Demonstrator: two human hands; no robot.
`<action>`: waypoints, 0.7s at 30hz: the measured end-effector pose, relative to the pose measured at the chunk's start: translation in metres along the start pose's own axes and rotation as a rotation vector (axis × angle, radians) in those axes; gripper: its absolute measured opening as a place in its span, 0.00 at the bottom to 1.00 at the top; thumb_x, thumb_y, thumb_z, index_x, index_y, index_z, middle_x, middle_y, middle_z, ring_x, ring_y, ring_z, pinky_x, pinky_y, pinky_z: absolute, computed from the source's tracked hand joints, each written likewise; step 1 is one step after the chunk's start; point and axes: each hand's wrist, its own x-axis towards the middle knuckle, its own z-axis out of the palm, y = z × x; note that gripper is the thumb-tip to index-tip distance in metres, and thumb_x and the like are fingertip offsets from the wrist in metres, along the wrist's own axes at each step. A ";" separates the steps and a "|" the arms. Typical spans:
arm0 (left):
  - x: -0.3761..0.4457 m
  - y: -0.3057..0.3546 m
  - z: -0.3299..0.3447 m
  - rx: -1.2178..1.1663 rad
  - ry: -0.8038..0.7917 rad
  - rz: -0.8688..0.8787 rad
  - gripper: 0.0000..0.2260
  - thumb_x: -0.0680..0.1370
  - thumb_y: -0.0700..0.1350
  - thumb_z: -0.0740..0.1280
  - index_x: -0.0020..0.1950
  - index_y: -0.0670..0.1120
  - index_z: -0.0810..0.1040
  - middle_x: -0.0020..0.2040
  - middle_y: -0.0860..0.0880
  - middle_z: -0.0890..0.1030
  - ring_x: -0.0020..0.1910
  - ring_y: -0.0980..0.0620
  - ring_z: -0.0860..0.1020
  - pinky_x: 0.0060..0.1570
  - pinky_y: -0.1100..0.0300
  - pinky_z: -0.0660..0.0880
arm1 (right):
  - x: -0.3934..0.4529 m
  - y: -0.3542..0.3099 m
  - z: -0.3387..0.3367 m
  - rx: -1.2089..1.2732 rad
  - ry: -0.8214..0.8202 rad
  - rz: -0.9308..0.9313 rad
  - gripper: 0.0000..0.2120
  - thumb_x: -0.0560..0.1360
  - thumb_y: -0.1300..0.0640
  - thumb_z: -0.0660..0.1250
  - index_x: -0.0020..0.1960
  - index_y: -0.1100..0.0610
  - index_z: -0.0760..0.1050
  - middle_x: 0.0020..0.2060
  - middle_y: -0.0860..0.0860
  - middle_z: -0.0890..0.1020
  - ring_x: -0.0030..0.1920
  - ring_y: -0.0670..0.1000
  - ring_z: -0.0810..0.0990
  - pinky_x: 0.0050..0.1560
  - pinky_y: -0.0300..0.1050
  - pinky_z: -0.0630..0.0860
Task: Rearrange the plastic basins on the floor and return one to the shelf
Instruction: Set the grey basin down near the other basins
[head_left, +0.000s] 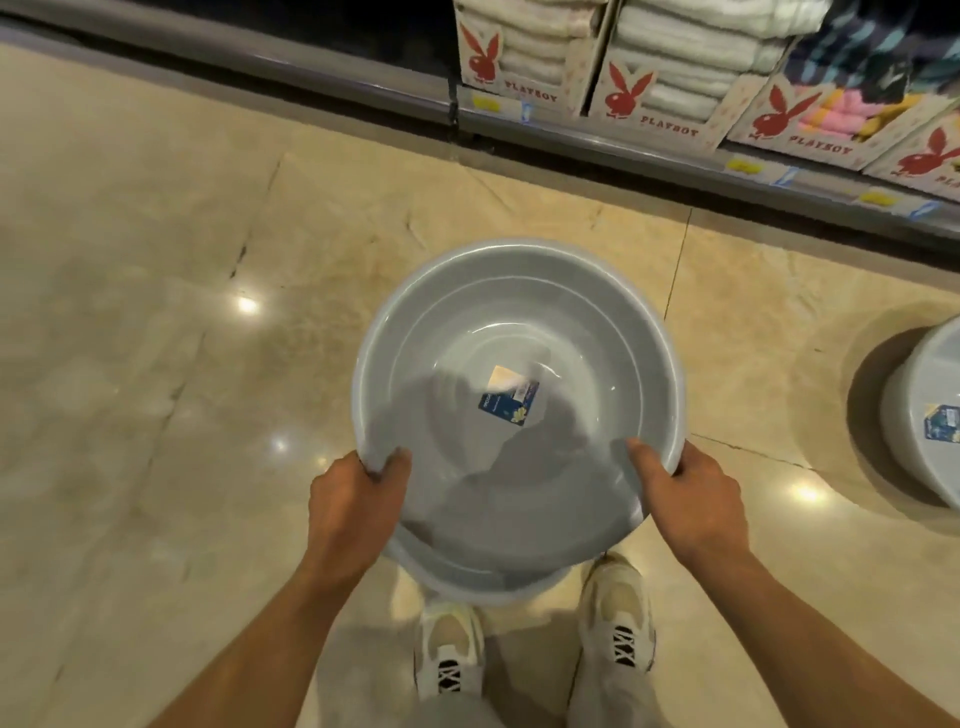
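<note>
Above the floor (156, 364), right in front of you, your two hands hold up a round grey basin (519, 332). Your left hand (348, 499) grips the near left part of its rim, thumb inside and fingers under the edge. Your right hand (691, 493) grips the near right part of the rim the same way. The basin faces up and has nothing in it but a small blue and white sticker (511, 397) stuck on its bottom. Your shoes (618, 618) stand on the floor just below its near edge.

Far over at the right edge of the floor sits a second basin (930, 395), grey too, with a blue sticker on it. Only part of it shows, so you cannot tell what is inside.

Along the far side of the floor runs a low shelf (649, 150). On it stand open cardboard boxes (670, 117) with a red rabbit picture. They hold folded towels (680, 57), white in some boxes, pink and yellow in another.
</note>
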 end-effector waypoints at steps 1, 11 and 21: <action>-0.005 -0.013 0.000 -0.008 0.004 -0.021 0.16 0.78 0.56 0.66 0.34 0.50 0.74 0.31 0.56 0.76 0.31 0.60 0.72 0.30 0.61 0.68 | -0.005 0.001 0.008 -0.028 -0.009 -0.008 0.18 0.77 0.34 0.60 0.50 0.46 0.78 0.39 0.47 0.82 0.41 0.55 0.80 0.42 0.51 0.76; -0.032 -0.122 0.055 -0.109 -0.064 -0.201 0.16 0.71 0.60 0.59 0.37 0.48 0.74 0.33 0.53 0.78 0.34 0.58 0.73 0.31 0.63 0.65 | -0.016 0.040 0.093 -0.394 -0.029 -0.007 0.29 0.79 0.34 0.54 0.79 0.36 0.60 0.80 0.56 0.63 0.74 0.61 0.70 0.59 0.61 0.75; -0.011 -0.145 0.104 0.030 -0.137 -0.184 0.16 0.81 0.56 0.65 0.47 0.43 0.78 0.33 0.56 0.74 0.35 0.51 0.75 0.32 0.63 0.64 | 0.008 0.093 0.123 -0.442 -0.073 0.119 0.30 0.78 0.32 0.51 0.76 0.42 0.63 0.66 0.57 0.77 0.58 0.61 0.80 0.47 0.53 0.72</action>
